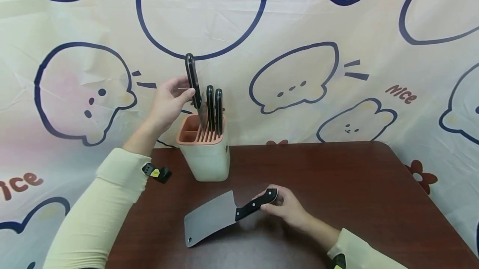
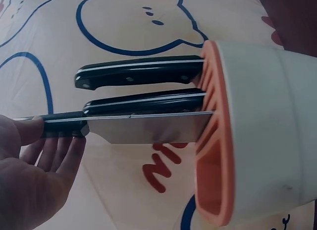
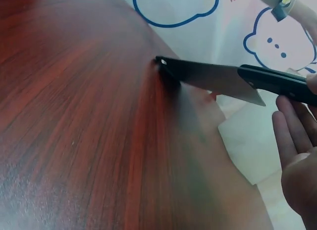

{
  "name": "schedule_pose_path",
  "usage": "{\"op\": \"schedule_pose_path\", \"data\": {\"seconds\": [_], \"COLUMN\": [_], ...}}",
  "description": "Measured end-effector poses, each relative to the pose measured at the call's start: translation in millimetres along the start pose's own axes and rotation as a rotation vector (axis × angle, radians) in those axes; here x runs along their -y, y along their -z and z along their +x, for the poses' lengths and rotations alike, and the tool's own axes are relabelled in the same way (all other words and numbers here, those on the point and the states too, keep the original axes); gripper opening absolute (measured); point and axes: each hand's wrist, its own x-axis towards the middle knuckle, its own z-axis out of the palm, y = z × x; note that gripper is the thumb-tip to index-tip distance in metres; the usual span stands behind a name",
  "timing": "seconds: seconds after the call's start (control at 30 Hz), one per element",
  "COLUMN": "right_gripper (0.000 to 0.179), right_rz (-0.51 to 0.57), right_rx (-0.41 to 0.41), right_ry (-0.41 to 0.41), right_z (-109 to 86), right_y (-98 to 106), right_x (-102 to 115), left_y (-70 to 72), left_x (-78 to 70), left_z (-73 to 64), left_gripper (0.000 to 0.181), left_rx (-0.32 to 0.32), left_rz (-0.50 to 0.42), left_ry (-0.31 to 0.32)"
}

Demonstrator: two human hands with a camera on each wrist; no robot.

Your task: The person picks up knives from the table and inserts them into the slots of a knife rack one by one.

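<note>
A cream knife block (image 1: 208,161) with a salmon slotted top stands near the table's back edge. My left hand (image 1: 171,102) pinches the black handle of a knife (image 1: 191,78), whose blade is partly inside a slot. Two more black-handled knives (image 1: 214,109) sit upright in slots beside it; their blades are hidden. In the left wrist view, the held knife's broad blade (image 2: 153,129) shows between handle and slot. My right hand (image 1: 290,208) grips the black handle of a cleaver (image 1: 211,218). In the right wrist view its blade tip (image 3: 163,61) is down at the tabletop.
The dark reddish-brown table (image 1: 318,177) extends to the right of the block. A cartoon-printed cloth (image 1: 292,23) hangs close behind the table. The block's top has open compartments (image 1: 188,123) at its left. A thin dark cable (image 1: 166,143) lies left of the block.
</note>
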Motion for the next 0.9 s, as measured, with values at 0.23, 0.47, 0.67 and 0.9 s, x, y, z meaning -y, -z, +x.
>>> {"op": "schedule_pose_path", "data": {"seconds": [0.23, 0.47, 0.67, 0.9], "right_gripper": [0.016, 0.018, 0.019, 0.020], "right_rz": [0.019, -0.045, -0.046, -0.054], "right_rx": [-0.038, -0.097, -0.118, -0.177], "right_ry": [0.035, 0.035, 0.052, 0.055], "right_z": [0.0, -3.3, -4.9, -4.6], "right_y": [7, 15, 25, 40], "right_x": [13, 30, 47, 71], "left_y": [-7.2, -12.8, -15.5, -17.8], "left_x": [10.8, 22.3, 32.3, 44.0], "left_z": [-3.1, -9.4, -15.1, -19.5], "left_gripper": [0.046, 0.043, 0.046, 0.044], "left_rx": [0.045, 0.081, 0.086, 0.082], "left_rz": [-0.014, 0.020, 0.013, -0.003], "left_ry": [0.023, 0.013, 0.040, 0.049]}}
